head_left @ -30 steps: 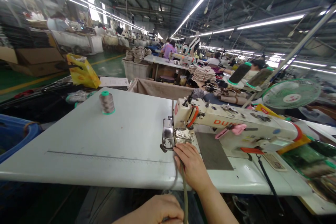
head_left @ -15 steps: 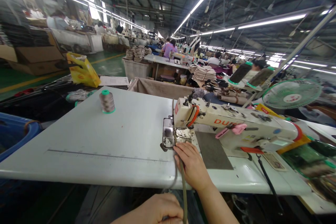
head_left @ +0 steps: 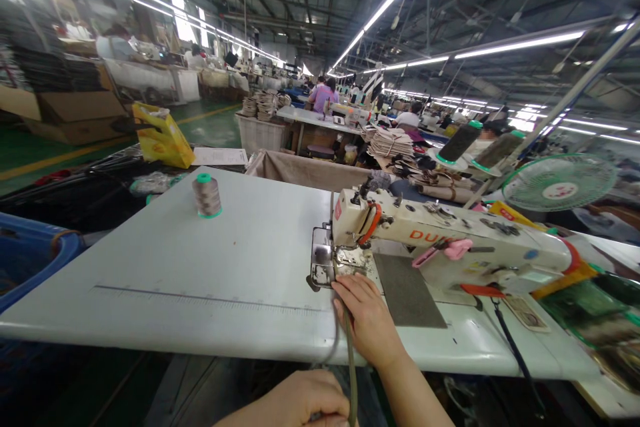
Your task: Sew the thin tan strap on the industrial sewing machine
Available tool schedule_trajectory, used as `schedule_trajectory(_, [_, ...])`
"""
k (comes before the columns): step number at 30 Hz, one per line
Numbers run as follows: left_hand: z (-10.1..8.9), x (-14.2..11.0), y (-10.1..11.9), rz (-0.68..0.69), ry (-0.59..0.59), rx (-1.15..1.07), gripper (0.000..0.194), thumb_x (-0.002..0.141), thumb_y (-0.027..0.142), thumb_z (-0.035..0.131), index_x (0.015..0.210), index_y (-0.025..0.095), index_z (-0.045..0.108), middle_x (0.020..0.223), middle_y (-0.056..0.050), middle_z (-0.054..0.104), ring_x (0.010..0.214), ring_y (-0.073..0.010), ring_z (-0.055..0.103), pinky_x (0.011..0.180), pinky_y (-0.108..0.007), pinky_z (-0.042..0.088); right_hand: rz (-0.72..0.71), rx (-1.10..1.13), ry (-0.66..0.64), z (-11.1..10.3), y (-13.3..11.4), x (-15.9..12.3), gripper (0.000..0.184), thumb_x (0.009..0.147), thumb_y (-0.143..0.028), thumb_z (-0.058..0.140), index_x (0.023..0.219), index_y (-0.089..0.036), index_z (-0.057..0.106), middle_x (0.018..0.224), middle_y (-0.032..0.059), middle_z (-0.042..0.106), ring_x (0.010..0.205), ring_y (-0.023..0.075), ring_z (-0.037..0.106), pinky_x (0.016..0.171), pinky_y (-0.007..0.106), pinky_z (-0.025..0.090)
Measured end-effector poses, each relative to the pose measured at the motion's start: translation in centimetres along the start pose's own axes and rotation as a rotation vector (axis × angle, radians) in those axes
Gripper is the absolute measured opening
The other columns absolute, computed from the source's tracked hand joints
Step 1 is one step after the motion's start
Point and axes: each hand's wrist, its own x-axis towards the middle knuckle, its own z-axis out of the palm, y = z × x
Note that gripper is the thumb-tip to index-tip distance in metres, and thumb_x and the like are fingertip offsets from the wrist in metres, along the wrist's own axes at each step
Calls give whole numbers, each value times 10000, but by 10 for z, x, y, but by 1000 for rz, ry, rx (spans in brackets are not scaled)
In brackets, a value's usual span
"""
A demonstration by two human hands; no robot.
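Note:
A narrow olive-grey strap (head_left: 351,373) runs from the bottom of the view up to the needle area of a white sewing machine (head_left: 450,240). My right hand (head_left: 364,317) rests at the table's front part, its fingers closed over the strap just before the metal needle plate (head_left: 321,257). Lower down, off the table edge, my left hand (head_left: 310,395) is closed with curled fingers at the strap's lower stretch. Its fingertips are partly cut off by the frame. The needle and presser foot are hard to make out behind the machine head.
A grey-brown thread cone (head_left: 207,196) stands on the white table (head_left: 260,227), which bears a printed ruler line. A dark grey mat (head_left: 410,290) lies under the machine arm. Left is a blue bin (head_left: 40,253); right, a green fan (head_left: 559,183). A fabric-lined bin (head_left: 300,170) stands behind.
Both hands keep nearly the same place and hold on the strap. The whole view has shifted slightly; the strap's movement is too small to make out.

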Motion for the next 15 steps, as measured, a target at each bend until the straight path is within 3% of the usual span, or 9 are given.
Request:
schedule_trajectory(5, [0,1,-2,-11,50,13,751,1002,793,373,991,185,814,885,-103,724,832,-196,657,794,-270,513,-4,-11,3,1,0,0,290,1066,-209,545,1321,-195,682,1341,119,731,1241,280,673,1142,585,539])
schedule_trajectory(10, [0,0,-3,-112,199,14,672,990,754,468,1123,187,804,1005,-120,728,867,-207,666,847,-309,547,-4,-16,-2,2,0,0,291,1063,-203,545,1320,-196,681,1338,110,733,1245,281,672,1139,586,542])
schedule_trajectory(15, [-1,0,-6,-86,159,3,705,975,785,461,1089,189,820,966,-122,712,862,-216,677,823,-299,550,-11,-31,-13,1,0,1,292,1065,-206,548,1329,-198,673,1348,107,728,1252,277,668,1144,579,539])
